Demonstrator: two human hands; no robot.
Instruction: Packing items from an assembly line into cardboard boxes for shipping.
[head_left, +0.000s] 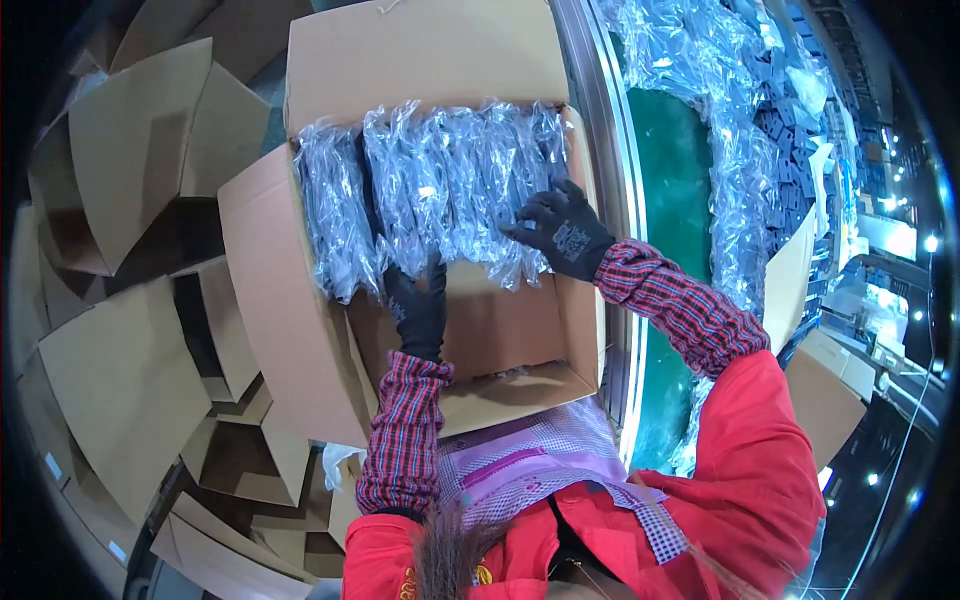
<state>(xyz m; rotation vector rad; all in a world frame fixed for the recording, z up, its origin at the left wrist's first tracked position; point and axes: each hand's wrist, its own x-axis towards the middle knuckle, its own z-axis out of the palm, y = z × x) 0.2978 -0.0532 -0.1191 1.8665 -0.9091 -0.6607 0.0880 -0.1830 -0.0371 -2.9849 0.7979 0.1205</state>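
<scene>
One row of clear plastic-wrapped packets (460, 190) fills the upper part of an open carton (520, 398) at the centre of the frame, with a dark gap near the row's left end. Two gloved hands work apart from each other. The left hand (418, 312) reaches in at the row's lower edge; plastic covers its fingertips, so I cannot tell whether it grips. The right hand (565, 232) lies over the row's right end, fingers spread and bent against the film.

Carton flaps rise above and left of the row. More open cartons (140, 140) crowd the whole left side. To the right, a metal rail (627, 200) runs between the carton and a green conveyor belt (665, 170), whose far side carries a heap of wrapped packets (740, 180) beside dark blue parts (785, 130). A cardboard sheet (790, 270) leans there. Hair (447, 560) hangs across the red jacket (750, 450) at the bottom.

Pale print marks the back of the right glove, and yellow lettering shows on the jacket. Two small white labels (53, 466) sit on cardboard at lower left, too small to read.
</scene>
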